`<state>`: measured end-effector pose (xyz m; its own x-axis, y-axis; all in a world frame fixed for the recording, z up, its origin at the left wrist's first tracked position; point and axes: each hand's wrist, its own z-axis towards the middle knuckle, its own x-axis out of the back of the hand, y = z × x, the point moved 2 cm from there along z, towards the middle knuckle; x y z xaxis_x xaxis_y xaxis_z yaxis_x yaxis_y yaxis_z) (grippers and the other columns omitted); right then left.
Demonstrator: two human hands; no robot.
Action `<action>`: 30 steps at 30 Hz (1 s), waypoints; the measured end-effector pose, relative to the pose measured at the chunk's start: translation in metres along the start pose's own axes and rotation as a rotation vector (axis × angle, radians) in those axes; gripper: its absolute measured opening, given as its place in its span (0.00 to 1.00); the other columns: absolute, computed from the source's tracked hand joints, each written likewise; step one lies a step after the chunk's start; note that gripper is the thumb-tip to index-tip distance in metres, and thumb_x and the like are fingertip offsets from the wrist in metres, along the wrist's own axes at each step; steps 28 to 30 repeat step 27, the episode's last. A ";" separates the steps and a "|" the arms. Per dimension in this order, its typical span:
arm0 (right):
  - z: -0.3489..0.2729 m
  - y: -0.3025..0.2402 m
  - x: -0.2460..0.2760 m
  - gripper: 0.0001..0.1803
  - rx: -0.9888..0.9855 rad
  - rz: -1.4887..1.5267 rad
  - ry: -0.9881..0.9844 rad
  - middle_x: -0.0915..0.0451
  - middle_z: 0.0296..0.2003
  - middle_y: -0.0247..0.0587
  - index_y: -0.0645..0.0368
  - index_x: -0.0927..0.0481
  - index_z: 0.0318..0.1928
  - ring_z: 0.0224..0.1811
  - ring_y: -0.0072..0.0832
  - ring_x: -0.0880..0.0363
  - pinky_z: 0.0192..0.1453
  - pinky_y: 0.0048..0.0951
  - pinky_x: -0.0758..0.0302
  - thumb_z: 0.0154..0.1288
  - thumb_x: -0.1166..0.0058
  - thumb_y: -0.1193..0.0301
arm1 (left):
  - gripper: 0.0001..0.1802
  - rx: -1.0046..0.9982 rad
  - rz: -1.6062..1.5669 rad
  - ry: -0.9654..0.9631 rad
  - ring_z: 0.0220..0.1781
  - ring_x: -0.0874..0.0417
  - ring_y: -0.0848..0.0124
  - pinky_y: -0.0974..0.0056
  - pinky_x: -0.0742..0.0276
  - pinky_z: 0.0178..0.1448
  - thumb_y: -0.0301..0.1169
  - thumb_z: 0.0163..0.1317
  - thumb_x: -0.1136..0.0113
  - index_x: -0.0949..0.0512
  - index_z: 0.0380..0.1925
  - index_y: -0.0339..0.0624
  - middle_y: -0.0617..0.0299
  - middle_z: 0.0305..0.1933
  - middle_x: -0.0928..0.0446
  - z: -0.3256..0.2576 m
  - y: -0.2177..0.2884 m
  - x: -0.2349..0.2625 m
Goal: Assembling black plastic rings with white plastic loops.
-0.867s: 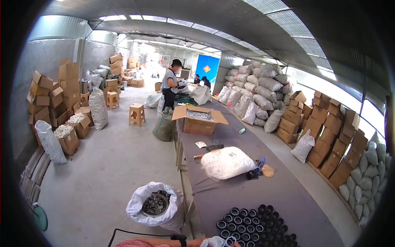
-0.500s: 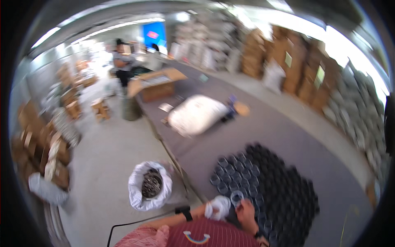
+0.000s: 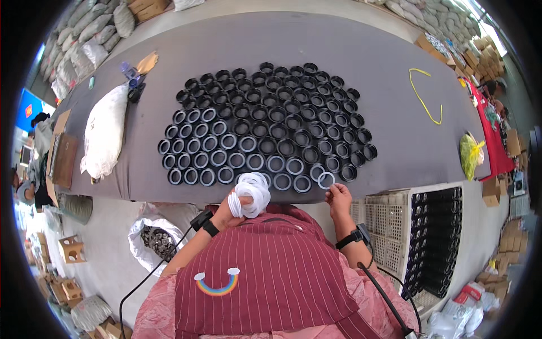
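Note:
A bunch of thin white plastic rings [image 3: 252, 196] is gathered in my left hand [image 3: 224, 216], whose fingers are closed through and around them at the table's near edge. My right hand [image 3: 340, 199] pinches a single white ring [image 3: 319, 185] between thumb and fingers, at the near right corner of a large group of round black collars [image 3: 276, 117]. This ring is over or against a collar there; I cannot tell whether it touches. Collars in the near and left rows have a pale ring at the top, like one collar [image 3: 227, 141]; those farther back look plain black.
The grey-covered table [image 3: 389, 124] bears a white sack [image 3: 105, 131] on the left, and a yellow strap [image 3: 424, 101] and yellow-green bag [image 3: 470, 158] on the right. Below stand a lined bin of dark parts [image 3: 141, 226] and a pale crate [image 3: 389, 220] beside stacked black parts.
My view has swung from the room on the left to face the table squarely. Both hands still hold white rings; the right one is now at the group's near right corner.

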<state>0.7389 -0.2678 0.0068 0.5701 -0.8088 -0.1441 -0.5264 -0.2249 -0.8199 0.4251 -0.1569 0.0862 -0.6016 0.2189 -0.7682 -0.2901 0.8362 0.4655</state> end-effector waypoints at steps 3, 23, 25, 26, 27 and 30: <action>0.013 -0.001 0.020 0.05 -0.008 0.023 0.045 0.26 0.23 0.32 0.55 0.28 0.37 0.20 0.20 0.26 0.20 0.21 0.29 0.59 0.48 0.74 | 0.31 0.011 0.011 -0.022 0.48 0.23 0.58 0.50 0.22 0.49 0.25 0.46 0.37 0.36 0.53 0.44 0.55 0.48 0.28 0.017 -0.008 -0.008; 0.082 -0.050 -0.003 0.09 0.474 -0.832 0.044 0.21 0.24 0.47 0.63 0.25 0.32 0.26 0.36 0.21 0.32 0.34 0.25 0.50 0.45 0.71 | 0.32 -0.002 -0.006 0.099 0.52 0.27 0.54 0.44 0.24 0.51 0.20 0.48 0.40 0.39 0.54 0.47 0.53 0.52 0.32 0.047 -0.012 -0.029; 0.073 -0.066 -0.012 0.09 0.507 -1.028 0.049 0.21 0.25 0.49 0.62 0.24 0.31 0.32 0.43 0.21 0.40 0.39 0.27 0.49 0.44 0.70 | 0.33 -0.109 0.357 0.050 0.53 0.27 0.55 0.43 0.25 0.51 0.20 0.47 0.40 0.39 0.55 0.47 0.54 0.52 0.32 0.052 -0.010 -0.030; 0.075 -0.064 -0.013 0.10 0.494 -1.046 0.031 0.21 0.26 0.49 0.62 0.24 0.32 0.32 0.42 0.21 0.39 0.38 0.27 0.49 0.44 0.70 | 0.34 -0.072 0.220 0.106 0.54 0.28 0.55 0.41 0.27 0.52 0.20 0.47 0.40 0.39 0.56 0.47 0.56 0.53 0.32 0.053 -0.011 -0.029; 0.078 -0.063 -0.012 0.11 0.478 -1.062 0.019 0.20 0.26 0.49 0.61 0.23 0.32 0.31 0.41 0.20 0.39 0.38 0.26 0.49 0.43 0.69 | 0.34 -0.165 0.488 0.090 0.55 0.29 0.54 0.41 0.27 0.52 0.21 0.47 0.40 0.39 0.57 0.47 0.57 0.53 0.32 0.051 -0.012 -0.030; 0.078 -0.063 -0.012 0.11 0.478 -1.062 0.019 0.20 0.26 0.49 0.61 0.23 0.32 0.31 0.41 0.20 0.39 0.38 0.26 0.49 0.43 0.69 | 0.34 -0.165 0.488 0.090 0.55 0.29 0.54 0.41 0.27 0.52 0.21 0.47 0.40 0.39 0.57 0.47 0.57 0.53 0.32 0.051 -0.012 -0.030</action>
